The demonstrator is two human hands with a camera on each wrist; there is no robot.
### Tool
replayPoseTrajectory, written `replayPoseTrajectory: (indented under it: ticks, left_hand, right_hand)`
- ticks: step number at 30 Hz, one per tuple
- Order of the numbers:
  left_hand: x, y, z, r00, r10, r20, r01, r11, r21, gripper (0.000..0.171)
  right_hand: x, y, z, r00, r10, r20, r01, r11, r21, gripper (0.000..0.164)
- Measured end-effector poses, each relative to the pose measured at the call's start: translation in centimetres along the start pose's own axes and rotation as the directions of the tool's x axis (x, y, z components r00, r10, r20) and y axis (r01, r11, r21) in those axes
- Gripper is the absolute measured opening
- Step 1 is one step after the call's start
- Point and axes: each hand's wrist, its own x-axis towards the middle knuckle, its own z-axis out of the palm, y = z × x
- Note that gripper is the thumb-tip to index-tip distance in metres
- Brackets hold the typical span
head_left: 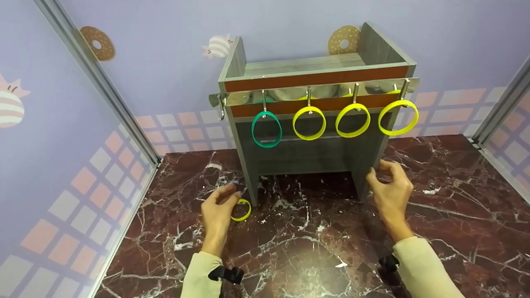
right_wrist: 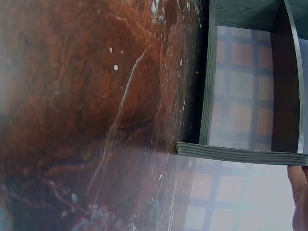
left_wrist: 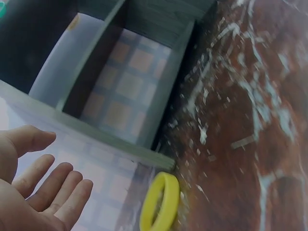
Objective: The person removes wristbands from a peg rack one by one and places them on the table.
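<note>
A grey wooden shelf unit (head_left: 304, 155) stands on the marbled table, with a metal hook rail (head_left: 285, 96) across its front. From the hooks hang a green ring (head_left: 253, 130) and three yellow rings, one of them at the right end (head_left: 385, 131). My left hand (head_left: 218, 207) is beside the shelf's left foot, fingers loosely bent and holding nothing. Close to it, a yellow ring (left_wrist: 171, 204) is on the table. At the right side panel (right_wrist: 240, 154), my right hand (head_left: 391, 188) touches the outer face with its fingertips; most of this hand is outside the right wrist view.
One hook (head_left: 222, 109) at the rail's left end bears no ring. Patterned walls (head_left: 174, 49) close in the table (head_left: 298, 265) at the back and both sides. The shelf's top tray (head_left: 306, 65) has raised side boards.
</note>
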Motion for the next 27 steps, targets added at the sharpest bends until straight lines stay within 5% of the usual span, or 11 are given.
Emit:
replayPoseTrajectory:
  ticks: [13,19,27]
  left_hand:
    - [-0.2,3.9,1.6,0.994,0.095,0.048,-0.087,0.984,-0.154,0.027]
    - [0.1,5.8,2.1,0.986,0.158,0.06,-0.148,0.978,-0.145,0.028]
    - [0.1,8.2,2.5,0.962,0.271,0.03,-0.266,0.957,-0.12,0.025]
  right_hand:
    - [0.0,-4.1,-0.6,1.0,-0.014,0.005,0.013,0.999,0.04,0.014]
    - [-0.1,-4.4,-0.6,1.0,-0.011,0.0,0.011,0.999,0.03,0.016]
    - [-0.1,0.0,0.0,1.0,0.011,-0.002,-0.011,1.0,0.014,0.018]
